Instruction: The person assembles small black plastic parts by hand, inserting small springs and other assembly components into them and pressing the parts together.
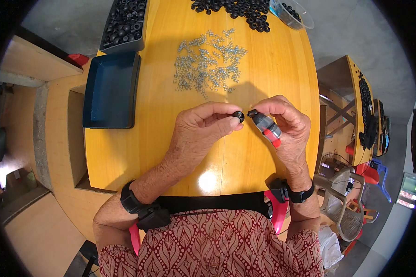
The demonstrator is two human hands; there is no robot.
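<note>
Over the near middle of the round wooden worktop (125, 152), the two hands meet almost fingertip to fingertip. The left hand (203, 127) is curled closed, pinching a small black rubber ring (238, 115) between thumb and forefinger. The right hand (286, 124) is likewise closed around a small cylindrical tool (267, 127), grey in the body with red at its lower end and a black tip pointing left toward the ring. Ring and tip sit just beside each other, above the worktop rather than on it; whether they touch cannot be told.

Beyond the hands, in the middle of the worktop, lies a loose scatter of small silvery metal screws (208, 64). At the far edge is a heap of black rubber rings (235, 9), and just right of it a clear plastic container (293, 14) holding a few more. On the far left stands a dark tray (125, 25) filled with black rings, and nearer than that, overhanging the left edge, an empty dark blue tray (111, 90).

Both wrists carry black straps. Off to the right stands a second wooden table (353, 106) with black parts piled along it, and a grey plastic chair (342, 203) sits near the right forearm.
</note>
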